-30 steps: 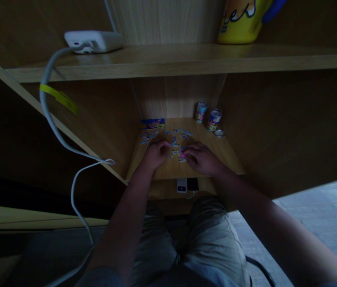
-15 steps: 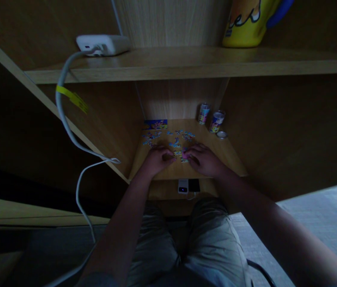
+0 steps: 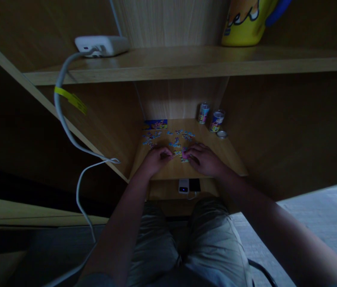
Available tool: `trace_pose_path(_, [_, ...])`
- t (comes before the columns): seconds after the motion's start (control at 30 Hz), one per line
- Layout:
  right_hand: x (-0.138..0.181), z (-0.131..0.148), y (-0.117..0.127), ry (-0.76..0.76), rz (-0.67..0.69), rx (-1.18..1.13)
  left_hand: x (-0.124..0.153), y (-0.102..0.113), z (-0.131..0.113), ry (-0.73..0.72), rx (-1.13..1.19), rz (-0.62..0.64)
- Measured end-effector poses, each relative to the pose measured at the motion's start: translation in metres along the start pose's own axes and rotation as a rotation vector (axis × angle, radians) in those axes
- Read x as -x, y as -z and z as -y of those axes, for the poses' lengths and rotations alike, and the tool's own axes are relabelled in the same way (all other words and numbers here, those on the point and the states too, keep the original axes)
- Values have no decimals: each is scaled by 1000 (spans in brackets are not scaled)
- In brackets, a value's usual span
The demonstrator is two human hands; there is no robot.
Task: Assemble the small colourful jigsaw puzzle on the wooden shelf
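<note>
My left hand is low over the wooden board, thumb and fingertips pinched at the left edge of a small yellowish group of jigsaw puzzle pieces. What the pinch holds looks like a puzzle piece, though it is tiny and dim. Opposite it, my right hand has its thumb and fingers closed on a small pink puzzle piece. Beneath those fingers lies another bit of puzzle, partly covered. Just beyond the hands are joined bluish pieces.
Loose pieces lie at back left and back right, near a picture card. Two printed cans and a round lid stand right. An upper shelf overhangs, with a white cable hanging left.
My left thumb and fingertips have come together, closing the gap between them, and the hand has shifted slightly left. My right hand stays almost where it was.
</note>
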State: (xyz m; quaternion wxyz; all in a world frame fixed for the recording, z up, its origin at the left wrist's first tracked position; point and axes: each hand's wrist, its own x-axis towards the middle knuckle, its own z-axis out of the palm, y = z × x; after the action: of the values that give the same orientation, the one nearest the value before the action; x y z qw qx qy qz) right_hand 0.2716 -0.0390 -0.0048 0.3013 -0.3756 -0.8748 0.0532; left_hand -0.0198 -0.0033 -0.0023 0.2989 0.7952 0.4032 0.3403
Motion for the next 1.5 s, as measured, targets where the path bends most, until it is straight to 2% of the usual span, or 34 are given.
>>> trace_pose_path(0.17, [0,0,0,0,-12,5,-1,-1,6,41,60,-44])
trace_pose_path(0.3, [0,0,0,8,-10,12,-2,1,5,42,95,-15])
trace_pose_path(0.83, [0,1,1,-4,-16,-2,0,3,-1,9,17,20])
trace_pose_path(1.27, [0,0,1,-11,-9,-16,-2,-1,7,26,-80,-70])
trace_pose_path(1.5, [0,2,2,-18,-4,-7,-6,0,2,52,-174,-121])
